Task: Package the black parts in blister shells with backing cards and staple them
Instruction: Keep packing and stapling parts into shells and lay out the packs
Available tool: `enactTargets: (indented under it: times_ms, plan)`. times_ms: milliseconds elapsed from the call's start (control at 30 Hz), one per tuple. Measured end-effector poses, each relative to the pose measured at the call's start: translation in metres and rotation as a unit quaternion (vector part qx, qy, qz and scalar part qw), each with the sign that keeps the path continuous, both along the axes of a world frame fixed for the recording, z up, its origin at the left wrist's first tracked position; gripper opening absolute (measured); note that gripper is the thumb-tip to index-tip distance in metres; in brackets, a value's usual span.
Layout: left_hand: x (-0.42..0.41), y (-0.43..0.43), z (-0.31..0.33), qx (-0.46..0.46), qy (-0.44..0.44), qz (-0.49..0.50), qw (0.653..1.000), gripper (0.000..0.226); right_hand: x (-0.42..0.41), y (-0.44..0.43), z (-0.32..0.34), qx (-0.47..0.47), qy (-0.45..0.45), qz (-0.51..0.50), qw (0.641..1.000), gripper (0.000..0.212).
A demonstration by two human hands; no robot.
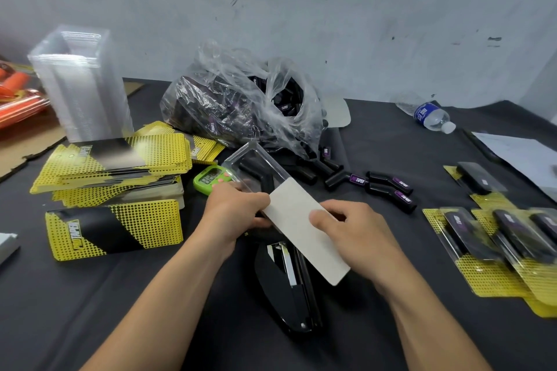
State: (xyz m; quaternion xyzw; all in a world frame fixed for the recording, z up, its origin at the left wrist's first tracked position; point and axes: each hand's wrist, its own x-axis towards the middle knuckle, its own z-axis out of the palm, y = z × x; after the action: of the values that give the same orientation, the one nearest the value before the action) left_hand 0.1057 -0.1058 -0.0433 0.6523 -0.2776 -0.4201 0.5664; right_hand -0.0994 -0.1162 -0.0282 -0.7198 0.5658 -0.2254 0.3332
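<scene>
Two hands work at the middle of the dark cloth-covered counter [376, 141]. The left hand [238, 205] has its grip clamped on one clear blister shell [272, 164], which holds a single bent black part [259, 178]. The right hand [346, 229] pinches one backing card [301, 226], thumb on its blank grey back. The card lies partly in the shell.

One glossy black stapler [286, 289] lies under the card at 6 o'clock. At 2 o'clock, three loose black parts [388, 184] show purple labels reading "TAPER"; more spill from one crinkled clear bag [241, 105] at 12 o'clock. At 10 o'clock stands one tall stack of clear shells [81, 84]. At 9 o'clock lie piles of yellow dotted cards [120, 166] with black bands, and one single card [114, 226] printed "TAPER". One green timer [211, 178] sits just beside the left hand. At 3 o'clock lie at least four finished packs [497, 238]. One plastic water bottle [431, 116], blue-labelled, lies at 1 o'clock; its writing is unreadable.
</scene>
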Motion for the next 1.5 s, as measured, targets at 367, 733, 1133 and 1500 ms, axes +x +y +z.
enactTargets:
  times_ms: [367,733,1133,1500]
  plan:
    - [-0.032,0.005,0.008,-0.012,-0.064,-0.074,0.995,0.034,0.003,-0.009,-0.007,0.113,-0.179,-0.031,0.977,0.015]
    - [-0.029,0.002,0.000,-0.004,-0.114,0.002,0.994,0.022,0.002,-0.013,-0.016,0.195,-0.307,0.015,0.931,0.007]
    - [-0.025,0.004,0.000,-0.031,-0.233,-0.063,0.970,0.046,0.001,-0.014,-0.020,0.179,-0.307,0.005,0.935,0.016]
    - [-0.037,0.009,0.008,-0.016,-0.204,-0.073,0.976,0.064,0.004,-0.008,-0.018,0.133,-0.297,-0.008,0.946,0.014]
